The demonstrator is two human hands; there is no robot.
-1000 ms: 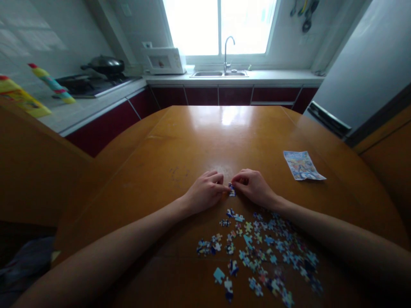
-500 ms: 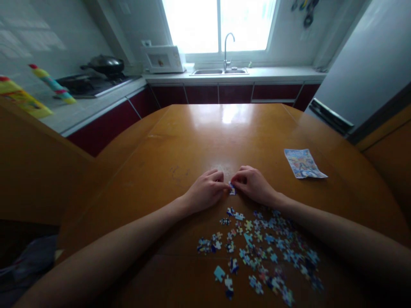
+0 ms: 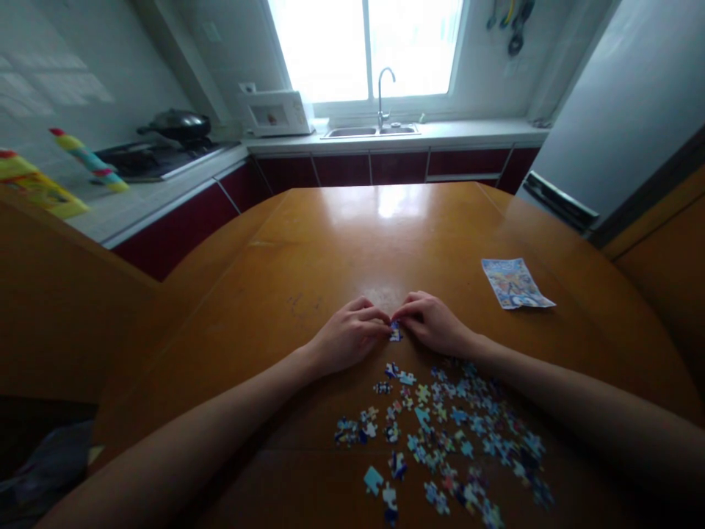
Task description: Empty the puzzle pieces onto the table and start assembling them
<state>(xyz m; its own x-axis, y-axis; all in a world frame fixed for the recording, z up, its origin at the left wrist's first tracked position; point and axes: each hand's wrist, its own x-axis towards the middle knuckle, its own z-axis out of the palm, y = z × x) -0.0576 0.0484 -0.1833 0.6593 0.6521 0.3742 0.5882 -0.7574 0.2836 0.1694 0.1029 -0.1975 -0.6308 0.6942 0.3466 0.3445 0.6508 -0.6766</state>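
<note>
Near the middle of the wooden table (image 3: 264, 294), my left hand (image 3: 352, 332) and my right hand (image 3: 432, 322) meet over a small joined bit of jigsaw puzzle pieces (image 3: 395, 332). The fingertips of both hands pinch it, the left at its left side and the right at its upper right. Its blue and white print shows just below my fingers. Closer to me lie many loose puzzle pieces (image 3: 457, 416), mostly light blue, some dark blue, yellow or pink. A light blue piece (image 3: 373, 480) rests apart at the near side.
A creased printed picture sheet (image 3: 516, 283) lies on the table at the right. Beyond the table run a counter with a sink (image 3: 352, 133), a white microwave (image 3: 275, 114) and a stove with a lidded pan (image 3: 181, 125). A fridge (image 3: 611, 110) stands at the right.
My left fingers have straightened a little and shifted toward the right hand's fingertips, at the joined pieces. The whole view has tilted slightly; the loose pieces lie as before.
</note>
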